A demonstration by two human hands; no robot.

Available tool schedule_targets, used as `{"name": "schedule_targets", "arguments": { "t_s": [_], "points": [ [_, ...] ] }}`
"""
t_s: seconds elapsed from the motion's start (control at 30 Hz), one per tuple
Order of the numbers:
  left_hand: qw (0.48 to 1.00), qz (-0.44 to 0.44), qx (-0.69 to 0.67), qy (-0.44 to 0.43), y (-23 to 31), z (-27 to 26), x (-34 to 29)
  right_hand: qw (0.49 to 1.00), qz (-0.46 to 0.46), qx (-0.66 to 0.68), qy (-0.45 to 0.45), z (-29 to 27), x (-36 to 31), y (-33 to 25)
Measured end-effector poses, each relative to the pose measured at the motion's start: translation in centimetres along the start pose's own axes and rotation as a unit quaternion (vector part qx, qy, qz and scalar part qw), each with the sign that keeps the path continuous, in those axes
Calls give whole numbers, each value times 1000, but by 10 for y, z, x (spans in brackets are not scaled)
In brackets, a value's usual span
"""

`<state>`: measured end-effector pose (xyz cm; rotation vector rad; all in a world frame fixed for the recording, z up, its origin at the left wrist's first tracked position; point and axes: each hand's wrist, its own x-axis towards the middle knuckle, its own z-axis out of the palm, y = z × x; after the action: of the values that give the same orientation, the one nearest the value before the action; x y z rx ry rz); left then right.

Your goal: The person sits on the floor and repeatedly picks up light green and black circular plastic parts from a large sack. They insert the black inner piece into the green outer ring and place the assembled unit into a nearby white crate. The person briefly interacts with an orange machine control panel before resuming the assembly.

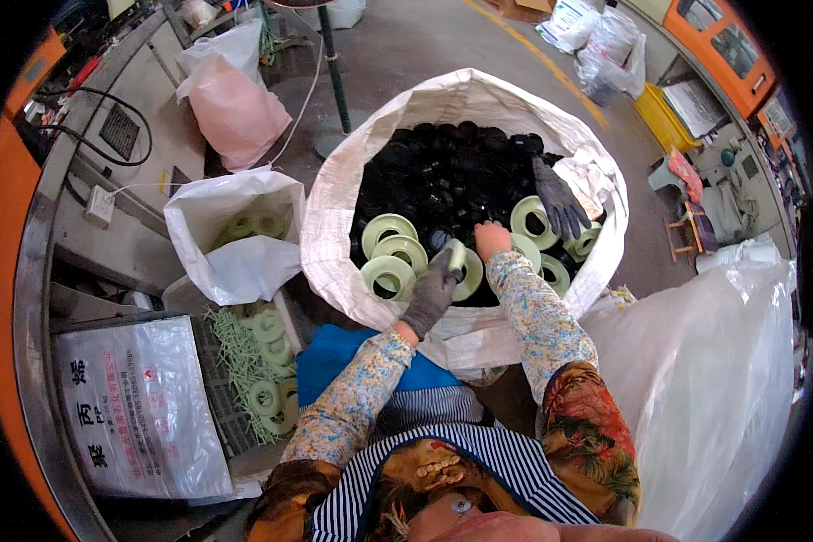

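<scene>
My left hand [432,291], in a dark grey glove, closes on a pale green flanged plastic ring [458,255] seen nearly edge-on. Bare and curled, my right hand [492,238] sits just right of that ring; whatever its fingers may grip is hidden. Both hands are over the near part of a large white woven sack [334,194], rolled open at the top. Black plastic caps [443,172] fill it. More pale green rings, such as one on the left [387,232], lie on the caps around my hands. A loose grey glove [562,206] rests inside the right rim.
Left stands a smaller white bag [194,217] with green rings inside. Below it, rings and thin green scraps [235,379] lie beside a printed white sack [144,406]. Clear plastic sheeting [705,361] bulges at the right. A yellow crate [664,117] and stool [691,230] stand farther off.
</scene>
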<state>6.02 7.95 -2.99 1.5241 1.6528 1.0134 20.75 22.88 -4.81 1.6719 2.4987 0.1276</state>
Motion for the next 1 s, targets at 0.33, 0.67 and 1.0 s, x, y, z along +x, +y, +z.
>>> {"name": "schedule_targets", "arguments": {
  "t_s": [0.33,0.67,1.0],
  "points": [
    [870,-12,-492,17,-23,-50,-15,848,-208,462,158,-141,-80,-32],
    [877,71,-474,6,68,-79,-74,861,-222,434,145,-189,-168,-46],
    [920,349,64,165,94,-99,-109,884,-287,322,182,-211,-205,-38]
  ]
}}
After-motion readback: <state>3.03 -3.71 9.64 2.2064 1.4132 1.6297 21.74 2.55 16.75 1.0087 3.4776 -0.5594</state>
